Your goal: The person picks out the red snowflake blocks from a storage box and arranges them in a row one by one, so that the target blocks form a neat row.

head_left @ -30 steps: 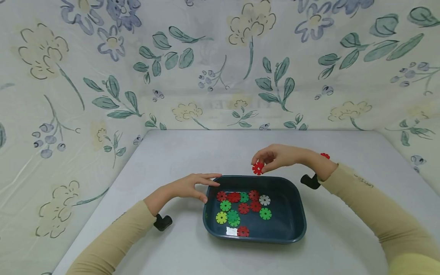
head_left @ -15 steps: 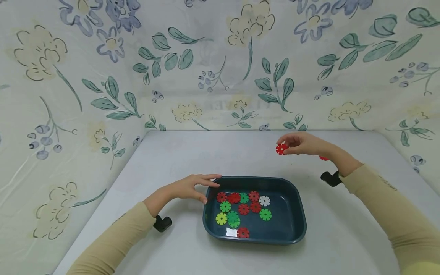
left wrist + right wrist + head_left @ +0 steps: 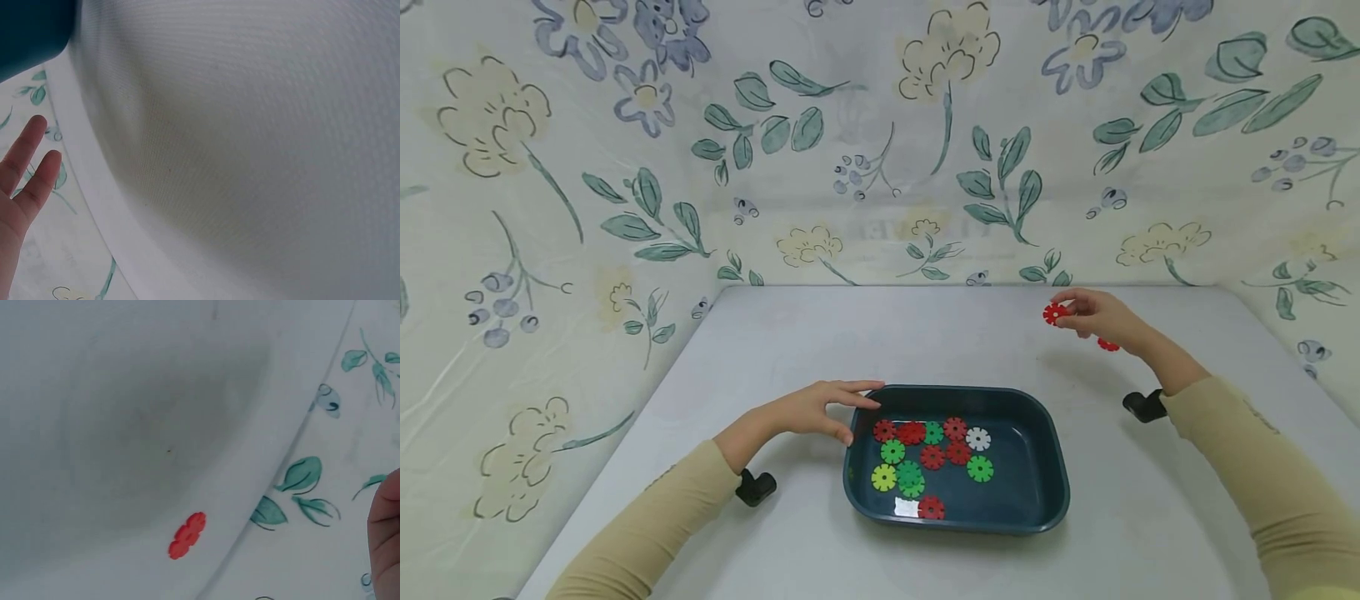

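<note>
My right hand (image 3: 1097, 317) pinches a red notched plastic disc (image 3: 1054, 314) between thumb and fingers, over the back right of the table. Just behind that hand, a second red notched disc (image 3: 1108, 344) lies on the table; the right wrist view shows this disc (image 3: 187, 535) too, with part of the right hand (image 3: 385, 534) at the edge. At the left end of a dark blue tray (image 3: 1037, 496), my left hand (image 3: 808, 408) spreads relaxed fingers over the rim. Red, green, yellow and white notched discs (image 3: 980, 468) lie inside, mostly toward the left.
A white table (image 3: 790, 333) carries everything, with a floral-printed sheet (image 3: 880, 225) standing up behind it and at its sides. Dark wrist cameras stick out below the left wrist (image 3: 756, 487) and the right wrist (image 3: 1144, 407).
My right hand has moved to the right and toward the back with the red disc, away from above the tray's back rim. The left hand and tray stay put.
</note>
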A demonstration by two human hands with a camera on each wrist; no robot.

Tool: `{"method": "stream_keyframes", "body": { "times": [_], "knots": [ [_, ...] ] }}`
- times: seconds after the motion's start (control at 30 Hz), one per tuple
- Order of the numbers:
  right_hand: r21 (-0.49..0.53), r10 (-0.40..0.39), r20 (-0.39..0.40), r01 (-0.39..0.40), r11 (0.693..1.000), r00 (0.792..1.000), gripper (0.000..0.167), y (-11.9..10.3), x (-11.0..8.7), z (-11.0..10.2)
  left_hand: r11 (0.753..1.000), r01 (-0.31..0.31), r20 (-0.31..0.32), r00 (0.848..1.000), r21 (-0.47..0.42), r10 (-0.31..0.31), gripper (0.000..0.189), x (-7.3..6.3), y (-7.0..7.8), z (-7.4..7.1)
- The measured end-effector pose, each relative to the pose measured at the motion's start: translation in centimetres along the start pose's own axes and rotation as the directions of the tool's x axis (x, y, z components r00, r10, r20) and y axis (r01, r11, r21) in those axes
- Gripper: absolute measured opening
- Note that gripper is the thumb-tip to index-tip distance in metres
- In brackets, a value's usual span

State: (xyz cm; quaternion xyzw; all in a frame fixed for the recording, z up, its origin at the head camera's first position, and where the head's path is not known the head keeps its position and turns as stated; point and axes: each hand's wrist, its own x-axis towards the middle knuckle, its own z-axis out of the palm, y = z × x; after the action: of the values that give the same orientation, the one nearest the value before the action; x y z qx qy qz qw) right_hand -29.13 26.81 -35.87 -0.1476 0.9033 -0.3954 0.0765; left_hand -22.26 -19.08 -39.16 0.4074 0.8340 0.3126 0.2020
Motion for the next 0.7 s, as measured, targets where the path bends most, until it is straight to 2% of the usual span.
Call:
{"method": "stream_keyframes", "body": {
  "times": [0.13, 0.27, 0.53, 0.7],
  "knots": [
    [-0.01, 0.04, -0.06, -0.041, 0.999, 0.997, 0.048, 1.7, 0.0, -0.1, 1.0, 0.003, 0.0, 1.0, -0.005, -0.003, 0.058, 0.0, 0.0, 0.0],
    [0.002, 0.071, -0.082, -0.071, 0.997, 0.994, 0.048, 3.0, -0.1, -0.1, 1.0, 0.001, -0.001, 1.0, -0.003, -0.001, 0.058, 0.1, 0.1, 0.0],
    [0.05, 0.163, -0.06, -0.161, 0.986, 0.985, 0.048, 4.8, 0.0, 0.4, 1.0, 0.006, -0.001, 1.0, -0.005, -0.006, 0.058, 0.1, 0.1, 0.1],
    [0.033, 0.207, -0.046, -0.205, 0.978, 0.977, 0.043, 5.8, 0.3, 0.6, 1.0, 0.005, -0.004, 1.0, 0.0, -0.005, 0.058, 0.0, 0.2, 0.0]
  ]
}}
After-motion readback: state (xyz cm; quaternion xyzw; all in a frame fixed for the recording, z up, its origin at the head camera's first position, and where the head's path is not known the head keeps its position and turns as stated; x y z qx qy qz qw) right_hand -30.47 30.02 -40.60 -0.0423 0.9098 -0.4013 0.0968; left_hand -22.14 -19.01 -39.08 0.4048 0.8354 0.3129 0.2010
